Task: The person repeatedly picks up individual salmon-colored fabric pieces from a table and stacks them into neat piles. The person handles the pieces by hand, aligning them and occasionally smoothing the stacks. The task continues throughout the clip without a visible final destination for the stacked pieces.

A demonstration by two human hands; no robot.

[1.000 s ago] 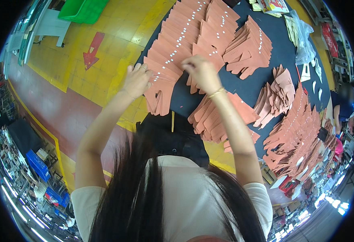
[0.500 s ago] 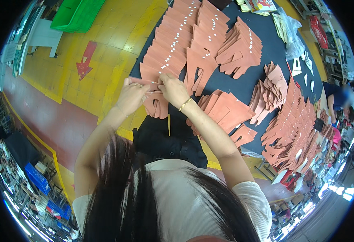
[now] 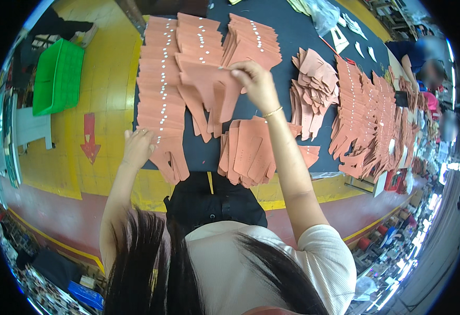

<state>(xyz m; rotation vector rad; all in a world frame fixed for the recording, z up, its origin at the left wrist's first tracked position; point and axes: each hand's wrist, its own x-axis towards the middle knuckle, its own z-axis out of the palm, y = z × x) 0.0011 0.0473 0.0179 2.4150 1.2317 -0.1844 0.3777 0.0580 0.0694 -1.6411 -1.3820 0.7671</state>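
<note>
One green bin [image 3: 68,79], left of hands [image 3: 138,149]

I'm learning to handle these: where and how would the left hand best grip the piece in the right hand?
Probably pinch the piece by its left edge, coming from the left. The right hand holds its upper right corner and the prongs split off below, so the broad upper part likely offers the left hand an unbroken edge.

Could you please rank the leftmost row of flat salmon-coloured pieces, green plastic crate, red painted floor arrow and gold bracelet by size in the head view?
Largest: leftmost row of pieces
Green crate
Red arrow
Smallest: gold bracelet
</note>
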